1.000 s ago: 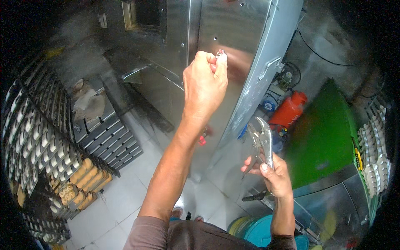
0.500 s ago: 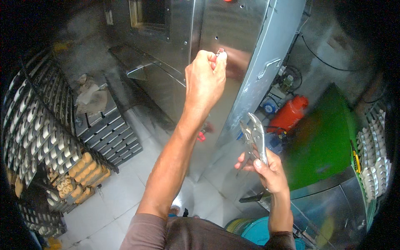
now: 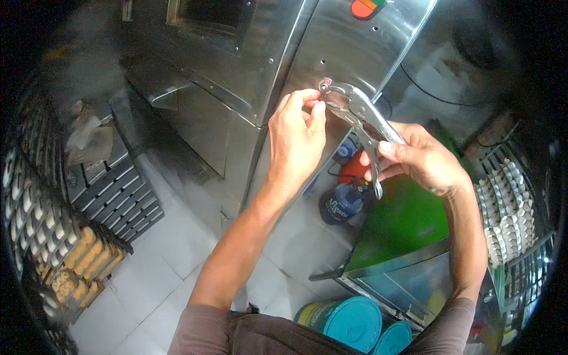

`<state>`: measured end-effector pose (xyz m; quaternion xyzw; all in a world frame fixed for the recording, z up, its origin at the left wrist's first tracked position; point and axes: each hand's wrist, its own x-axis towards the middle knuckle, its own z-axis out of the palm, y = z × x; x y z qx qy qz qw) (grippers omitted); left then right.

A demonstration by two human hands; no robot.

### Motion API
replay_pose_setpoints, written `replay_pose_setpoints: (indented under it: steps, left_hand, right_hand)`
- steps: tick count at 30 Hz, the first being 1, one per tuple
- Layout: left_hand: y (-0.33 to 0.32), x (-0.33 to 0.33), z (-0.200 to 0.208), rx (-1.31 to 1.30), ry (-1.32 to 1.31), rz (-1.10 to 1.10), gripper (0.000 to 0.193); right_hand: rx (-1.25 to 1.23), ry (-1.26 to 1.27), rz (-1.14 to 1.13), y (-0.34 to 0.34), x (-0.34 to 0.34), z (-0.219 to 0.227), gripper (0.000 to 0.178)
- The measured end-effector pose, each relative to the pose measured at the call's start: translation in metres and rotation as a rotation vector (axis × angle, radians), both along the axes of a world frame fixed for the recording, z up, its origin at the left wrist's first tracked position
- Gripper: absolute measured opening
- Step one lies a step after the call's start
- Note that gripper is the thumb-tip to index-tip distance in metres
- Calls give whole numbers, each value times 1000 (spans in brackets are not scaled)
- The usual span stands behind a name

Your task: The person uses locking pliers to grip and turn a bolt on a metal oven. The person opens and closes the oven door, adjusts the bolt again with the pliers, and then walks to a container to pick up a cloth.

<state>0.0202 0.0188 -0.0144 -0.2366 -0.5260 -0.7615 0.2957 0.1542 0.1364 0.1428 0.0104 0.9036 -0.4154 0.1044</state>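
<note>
Across the upper middle of the view rises a stainless-steel cabinet (image 3: 349,50), its narrow front panel facing the person, who seems to stand close so that both arms can reach it at once. At the left rim stands a tall tray rack (image 3: 29,219), its many shelves presumably there to keep a large batch apart; tan rolls (image 3: 89,254), apparently bread, lie in rows low on it. To the right is a green-topped bench (image 3: 408,228), with egg trays (image 3: 503,204) nested in a stack beyond it, likely to save room. A turquoise-lidded bucket (image 3: 354,322) sits on the floor near the person, and a red gas cylinder (image 3: 355,168) is partly hidden behind the right hand's tool.

Both hands are raised before the panel. The right hand (image 3: 423,157) is wrapped partway round the spread handles of locking pliers (image 3: 378,121), thumb on the upper handle and fingers by the lower one, a grip that probably lets it steer the tool. The left hand (image 3: 300,127) has thumb and forefinger brought almost together beside the nose of the pliers, perhaps to steady what is there; whether they pinch anything is unclear. Smallest, a red-marked metal fitting (image 3: 326,81) shows against the panel, just above those fingertips and at the upper jaw's tip; whether the pliers bite on it is too small to judge.
</note>
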Motion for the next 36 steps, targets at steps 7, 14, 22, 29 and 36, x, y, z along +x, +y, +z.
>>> replay_pose_setpoints:
  steps: [7, 14, 22, 29, 36]
  left_hand:
    - [-9, 14, -3, -95, 29, -75, 32]
    - [-13, 22, -3, -150, 95, -56, 44]
    - [-14, 26, -7, -182, 147, -50, 51]
    - [-13, 28, -6, -267, 130, -62, 54]
    - [-13, 28, -8, -273, 165, 6, 56]
  right_hand:
    - [-6, 9, -4, 7, -1, 2, 44]
    - [195, -96, 7, 7, -18, 46, 47]
    - [179, -185, -5, 6, -24, 64, 44]
    - [260, -194, 23, 6, -28, 76, 48]
    - [261, -263, 57, 8, -33, 80, 45]
